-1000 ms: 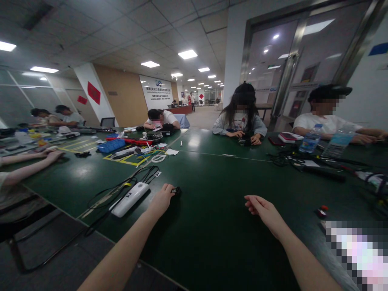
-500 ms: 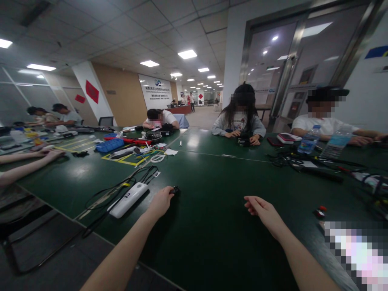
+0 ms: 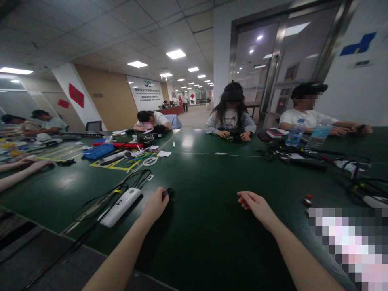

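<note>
My left hand [image 3: 155, 205] is closed round a small black object [image 3: 168, 191]. Only its dark end shows past my fingertips, and its kind cannot be made out. To the left of that hand lies a white power strip [image 3: 120, 208] marked 2, with a black cable [image 3: 124, 188] looped behind it. My right hand [image 3: 255, 204] hovers at or just above the green table [image 3: 206, 214], palm turned inward. Its fingers are loosely bent and apart from the thumb, with nothing seen in them.
Across the table a person [image 3: 232, 117] handles a dark device. Two plastic bottles [image 3: 294, 134] and tangled black cables [image 3: 306, 161] are at the right. A blue basket [image 3: 98, 151] stands at the left. A small red-topped item [image 3: 308, 199] lies right of my hand.
The view has turned slightly to the right, so the scene shifts left. My left hand still grips the small black object, and my right hand keeps nearly the same pose.
</note>
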`<state>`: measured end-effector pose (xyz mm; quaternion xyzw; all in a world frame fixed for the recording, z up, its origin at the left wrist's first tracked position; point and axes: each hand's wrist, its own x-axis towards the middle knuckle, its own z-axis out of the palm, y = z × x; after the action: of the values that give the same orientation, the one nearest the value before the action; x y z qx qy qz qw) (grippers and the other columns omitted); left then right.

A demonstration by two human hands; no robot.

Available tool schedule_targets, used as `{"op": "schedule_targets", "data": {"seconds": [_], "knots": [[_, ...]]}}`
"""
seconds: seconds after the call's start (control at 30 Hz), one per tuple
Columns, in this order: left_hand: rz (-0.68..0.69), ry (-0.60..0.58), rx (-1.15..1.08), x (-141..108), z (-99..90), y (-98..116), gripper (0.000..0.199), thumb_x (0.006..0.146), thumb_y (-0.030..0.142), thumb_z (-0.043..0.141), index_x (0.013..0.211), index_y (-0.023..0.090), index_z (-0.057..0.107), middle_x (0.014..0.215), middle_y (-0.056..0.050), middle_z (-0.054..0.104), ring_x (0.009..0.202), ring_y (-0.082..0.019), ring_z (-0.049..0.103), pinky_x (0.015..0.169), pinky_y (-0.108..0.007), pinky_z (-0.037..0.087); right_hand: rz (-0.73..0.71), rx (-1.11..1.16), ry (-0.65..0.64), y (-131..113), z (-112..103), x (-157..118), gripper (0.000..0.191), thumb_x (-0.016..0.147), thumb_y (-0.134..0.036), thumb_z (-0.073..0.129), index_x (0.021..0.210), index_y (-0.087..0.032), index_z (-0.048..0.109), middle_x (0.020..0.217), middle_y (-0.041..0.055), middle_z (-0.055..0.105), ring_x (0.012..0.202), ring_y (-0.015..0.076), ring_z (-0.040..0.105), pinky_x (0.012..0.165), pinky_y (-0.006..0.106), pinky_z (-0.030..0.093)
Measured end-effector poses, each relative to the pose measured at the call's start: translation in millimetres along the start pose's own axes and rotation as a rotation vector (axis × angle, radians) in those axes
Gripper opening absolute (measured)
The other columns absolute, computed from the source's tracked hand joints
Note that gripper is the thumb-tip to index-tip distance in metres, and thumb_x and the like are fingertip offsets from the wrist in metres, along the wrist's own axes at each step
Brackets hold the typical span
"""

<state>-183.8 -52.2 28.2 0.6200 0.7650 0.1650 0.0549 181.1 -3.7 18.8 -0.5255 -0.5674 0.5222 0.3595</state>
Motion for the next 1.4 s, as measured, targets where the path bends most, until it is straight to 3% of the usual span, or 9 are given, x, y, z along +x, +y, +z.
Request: {"op": "schedule_targets", "data": {"seconds": [0.3, 0.57, 0.83, 1.23, 1.4], "knots": [[-0.002, 0.032, 0.012, 3.2, 2.9, -3.4, 0.026, 0.083, 0.036, 0.033, 0.099, 0.019, 0.043, 0.09, -0.007, 0.062, 0.082, -0.019, 0.059, 0.07, -0.028, 0.041, -0.022, 0.007, 0.011, -7.7, 3.8, -4.9, 0.032, 0.076, -0.041, 0.046, 0.093, -0.019, 0.061, 0.08, 0.004, 0.06, 0.072, 0.0165, 0.054, 0.066, 0.031, 0.043], [0.054, 0.056, 0.053, 1.3, 3.3, 1.5, 0.025, 0.082, 0.031, 0.037, 0.097, 0.019, 0.052, 0.1, -0.007, 0.056, 0.089, -0.018, 0.055, 0.077, -0.027, 0.04, -0.011, -0.015, 0.012, -11.6, 4.0, -7.2, 0.029, 0.077, -0.039, 0.045, 0.092, -0.02, 0.061, 0.08, 0.004, 0.06, 0.072, 0.0166, 0.054, 0.066, 0.03, 0.044], [0.005, 0.119, -0.036, 4.4, 4.3, 0.4, 0.027, 0.082, 0.032, 0.035, 0.095, 0.017, 0.053, 0.098, -0.007, 0.054, 0.091, -0.018, 0.053, 0.08, -0.029, 0.04, -0.008, -0.013, -0.005, 0.3, 0.9, 0.3, 0.034, 0.076, -0.044, 0.045, 0.096, -0.021, 0.06, 0.083, 0.0043, 0.06, 0.076, 0.0176, 0.054, 0.068, 0.031, 0.044], [0.051, 0.105, -0.025, 3.1, 3.0, 2.4, 0.023, 0.08, 0.034, 0.039, 0.086, 0.018, 0.054, 0.09, -0.005, 0.053, 0.078, -0.016, 0.054, 0.071, -0.027, 0.041, 0.006, -0.023, -0.004, -0.7, -0.3, 0.0, 0.034, 0.075, -0.044, 0.047, 0.096, -0.022, 0.061, 0.084, 0.0044, 0.062, 0.077, 0.0181, 0.055, 0.069, 0.032, 0.044], [0.071, 0.094, 0.005, 0.0, 1.5, 6.3, 0.022, 0.081, 0.032, 0.037, 0.088, 0.018, 0.052, 0.096, -0.006, 0.052, 0.083, -0.016, 0.055, 0.073, -0.026, 0.041, 0.017, -0.02, 0.009, -1.3, -0.6, -0.3, 0.032, 0.075, -0.043, 0.047, 0.094, -0.022, 0.061, 0.082, 0.0044, 0.062, 0.075, 0.0189, 0.055, 0.07, 0.034, 0.044]]}}
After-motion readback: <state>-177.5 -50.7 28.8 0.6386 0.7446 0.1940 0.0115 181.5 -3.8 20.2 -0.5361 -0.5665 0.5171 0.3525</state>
